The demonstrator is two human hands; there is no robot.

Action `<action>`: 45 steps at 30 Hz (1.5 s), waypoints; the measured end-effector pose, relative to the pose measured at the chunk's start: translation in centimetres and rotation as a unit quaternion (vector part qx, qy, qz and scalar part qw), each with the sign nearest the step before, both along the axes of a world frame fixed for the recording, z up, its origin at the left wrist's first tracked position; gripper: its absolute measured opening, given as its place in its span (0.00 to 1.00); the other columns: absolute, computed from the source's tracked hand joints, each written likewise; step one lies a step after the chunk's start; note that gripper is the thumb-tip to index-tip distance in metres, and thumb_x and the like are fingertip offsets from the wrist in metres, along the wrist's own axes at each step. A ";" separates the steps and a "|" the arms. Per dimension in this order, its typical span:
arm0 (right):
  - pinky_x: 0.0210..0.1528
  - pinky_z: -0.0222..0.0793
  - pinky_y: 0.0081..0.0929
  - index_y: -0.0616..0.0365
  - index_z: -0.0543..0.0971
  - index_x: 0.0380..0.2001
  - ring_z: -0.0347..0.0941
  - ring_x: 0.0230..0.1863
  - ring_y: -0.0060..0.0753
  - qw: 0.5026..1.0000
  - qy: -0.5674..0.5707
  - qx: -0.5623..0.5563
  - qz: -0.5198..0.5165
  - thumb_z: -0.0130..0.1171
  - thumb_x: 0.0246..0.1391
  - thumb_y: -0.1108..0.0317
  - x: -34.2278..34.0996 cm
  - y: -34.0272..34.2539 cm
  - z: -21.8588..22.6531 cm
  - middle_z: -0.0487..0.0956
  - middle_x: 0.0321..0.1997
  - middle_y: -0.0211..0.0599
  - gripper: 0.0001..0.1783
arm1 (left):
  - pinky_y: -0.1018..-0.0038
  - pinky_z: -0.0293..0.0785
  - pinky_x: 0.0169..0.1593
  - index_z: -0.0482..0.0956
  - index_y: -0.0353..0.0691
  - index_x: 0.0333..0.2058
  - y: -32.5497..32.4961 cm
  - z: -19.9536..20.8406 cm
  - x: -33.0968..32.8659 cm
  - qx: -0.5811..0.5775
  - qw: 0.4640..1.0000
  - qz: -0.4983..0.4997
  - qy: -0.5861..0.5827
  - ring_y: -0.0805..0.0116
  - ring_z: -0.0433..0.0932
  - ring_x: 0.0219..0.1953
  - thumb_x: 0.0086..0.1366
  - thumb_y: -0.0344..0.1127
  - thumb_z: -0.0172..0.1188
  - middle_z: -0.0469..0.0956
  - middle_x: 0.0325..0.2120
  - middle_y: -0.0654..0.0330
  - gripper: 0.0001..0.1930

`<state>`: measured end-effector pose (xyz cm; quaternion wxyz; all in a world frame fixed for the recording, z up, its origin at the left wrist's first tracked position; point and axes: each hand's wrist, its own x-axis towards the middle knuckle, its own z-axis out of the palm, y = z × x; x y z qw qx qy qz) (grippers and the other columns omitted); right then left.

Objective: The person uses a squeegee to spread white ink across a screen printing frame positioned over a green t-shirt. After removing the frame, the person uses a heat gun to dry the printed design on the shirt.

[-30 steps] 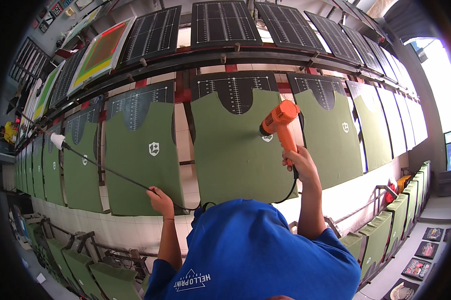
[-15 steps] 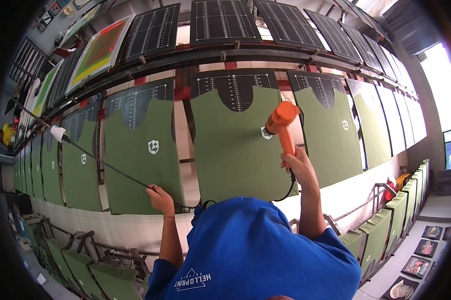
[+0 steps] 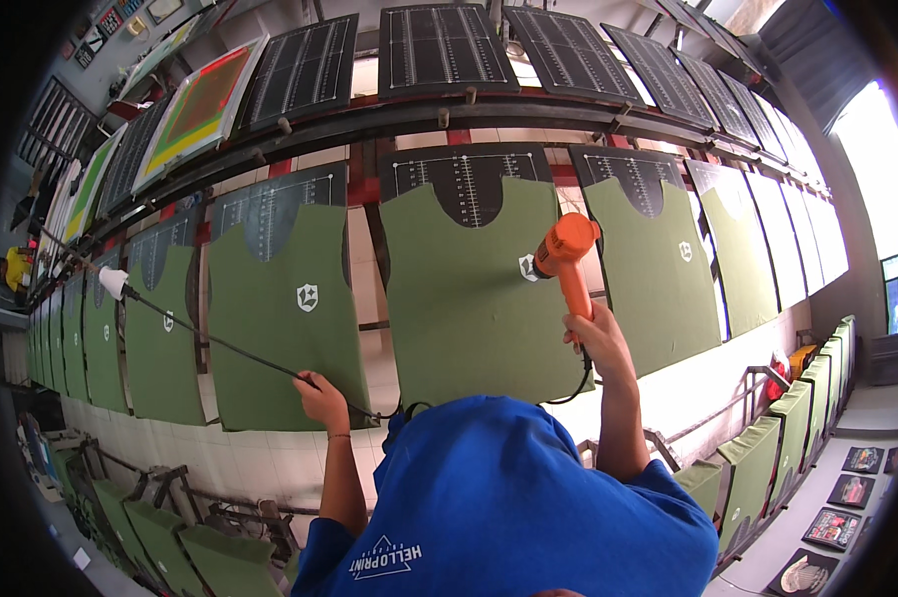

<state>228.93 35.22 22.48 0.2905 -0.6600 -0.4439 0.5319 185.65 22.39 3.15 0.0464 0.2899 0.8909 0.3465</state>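
An orange heat gun (image 3: 569, 249) is gripped by its handle in my right hand (image 3: 600, 341). Its nozzle sits over the white shield print (image 3: 527, 268) on a green shirt panel (image 3: 469, 318), partly covering that print. The panel lies flat on a black printing board (image 3: 474, 189) marked with white rulers. My left hand (image 3: 323, 401) is closed round the black power cord (image 3: 220, 341), in front of the neighbouring green panel (image 3: 280, 358). Up the cord hangs a white plug connector (image 3: 113, 283). From the heat gun's handle the cord drops toward my body.
More boards with green panels run left and right along the rack. Behind a dark rail (image 3: 439, 114) stands a row of bare black boards (image 3: 447, 50), with a framed screen (image 3: 198, 109) at the left. Further green-covered boards (image 3: 767, 453) stand behind me at the lower right.
The heat gun has shifted very slightly down and right in view, staying near the same shield print. The whole scene has shifted a little; both hands keep their hold.
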 end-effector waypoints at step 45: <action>0.26 0.67 0.20 0.65 0.75 0.46 0.74 0.27 0.20 0.999 0.043 -0.002 -0.004 0.57 0.56 0.64 47.8 6.4 1.5 0.75 0.27 0.29 0.19 | 0.79 0.52 0.23 0.68 0.42 0.48 -2.0 16.3 33.0 0.307 0.928 0.027 -0.207 0.81 0.57 0.19 0.69 0.32 0.46 0.60 0.19 0.69 0.10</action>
